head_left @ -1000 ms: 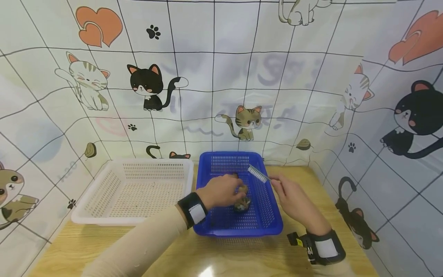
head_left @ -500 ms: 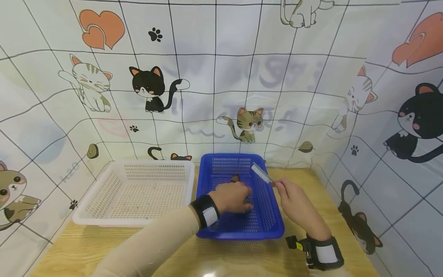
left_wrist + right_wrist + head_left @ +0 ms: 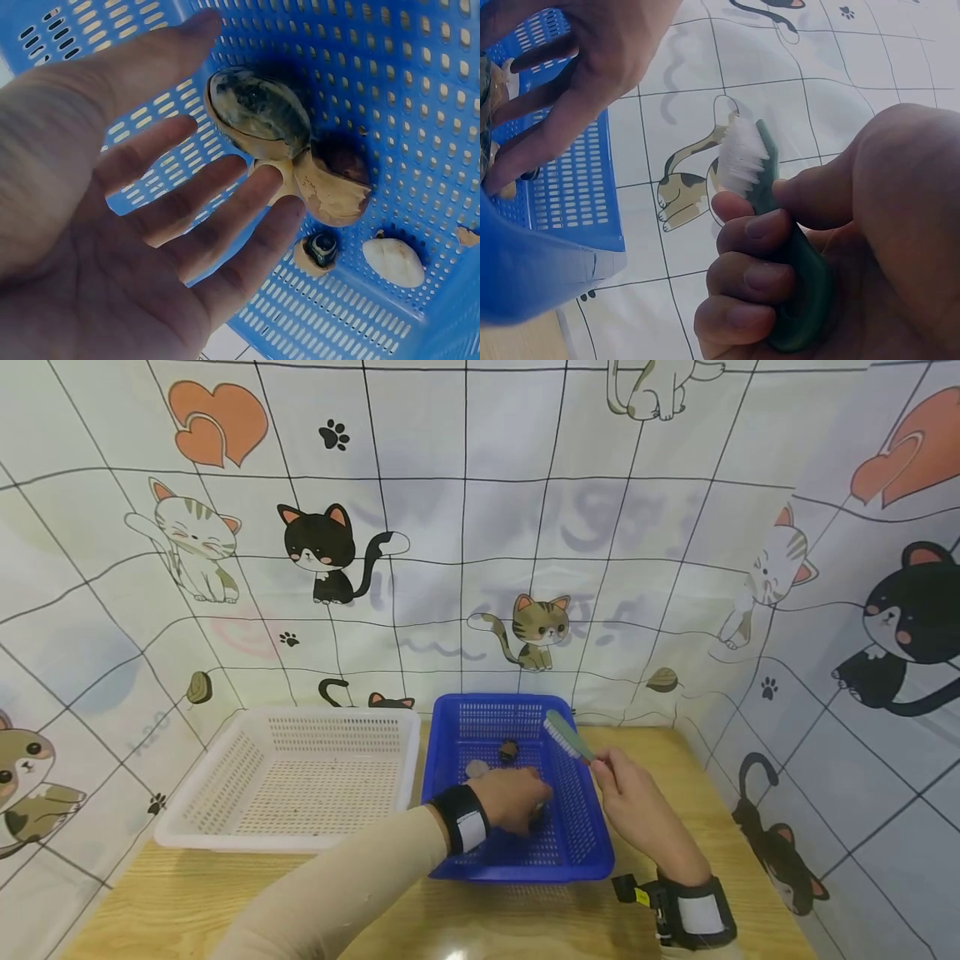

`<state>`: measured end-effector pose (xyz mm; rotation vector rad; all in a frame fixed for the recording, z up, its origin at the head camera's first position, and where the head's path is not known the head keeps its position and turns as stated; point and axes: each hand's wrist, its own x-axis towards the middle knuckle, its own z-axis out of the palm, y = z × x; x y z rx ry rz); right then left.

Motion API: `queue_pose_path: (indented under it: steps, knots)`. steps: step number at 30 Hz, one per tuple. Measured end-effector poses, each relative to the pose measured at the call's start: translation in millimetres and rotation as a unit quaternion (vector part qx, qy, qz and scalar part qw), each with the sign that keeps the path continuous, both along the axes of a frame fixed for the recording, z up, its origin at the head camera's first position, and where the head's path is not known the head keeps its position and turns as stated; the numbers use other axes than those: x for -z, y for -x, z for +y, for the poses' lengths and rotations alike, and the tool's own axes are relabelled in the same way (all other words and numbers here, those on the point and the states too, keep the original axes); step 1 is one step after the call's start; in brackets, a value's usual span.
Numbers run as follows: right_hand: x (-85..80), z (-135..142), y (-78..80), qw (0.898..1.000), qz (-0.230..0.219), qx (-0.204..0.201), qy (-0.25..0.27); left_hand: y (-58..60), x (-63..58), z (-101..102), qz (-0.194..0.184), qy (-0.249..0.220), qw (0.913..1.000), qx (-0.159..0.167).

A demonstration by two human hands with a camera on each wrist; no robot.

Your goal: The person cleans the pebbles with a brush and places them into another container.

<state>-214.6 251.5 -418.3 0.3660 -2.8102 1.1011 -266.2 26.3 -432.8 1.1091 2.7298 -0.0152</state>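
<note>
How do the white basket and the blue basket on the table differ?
The white basket is wider; the blue basket is narrower. The left hand is inside the blue basket; neither hand is in the white basket. Shells lie in the blue basket; none show in the white basket. Both have walls full of holes.

The back wall [image 3: 431,522] is covered with white sheeting, which is ruled by dark lines into tile-like squares; lower down, the lines are bent into waves. Cartoon cats [image 3: 318,556], paw prints [image 3: 334,435] and an orange double heart [image 3: 243,418] are printed across it, and faint bluish lettering [image 3: 592,518] is seen. The left wall [image 3: 45,581] and right wall [image 3: 862,793] are patterned alike, the right more greyly shaded. A counter [image 3: 142,906] is finished in pale wood grain, and a bright glare [image 3: 454,955] is reflected at its near side.
</note>
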Motion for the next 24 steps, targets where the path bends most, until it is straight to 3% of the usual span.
queue_pose_path:
  steps: [9, 15, 24]
  knots:
    - [0.3, 1.8, 0.2, 1.000, 0.004, 0.001, 0.013, 0.0, 2.2, 6.1, 0.010, -0.007, 0.9996, 0.026]
    - [0.3, 2.7, -0.6, 1.000, -0.006, 0.004, 0.022, 2.5, 2.8, 4.2, -0.004, -0.019, 0.9994, 0.027]
    - [0.7, 3.0, 0.1, 0.999, -0.011, 0.007, 0.029, 3.4, 4.9, 7.3, 0.009, -0.018, 0.9990, 0.041]
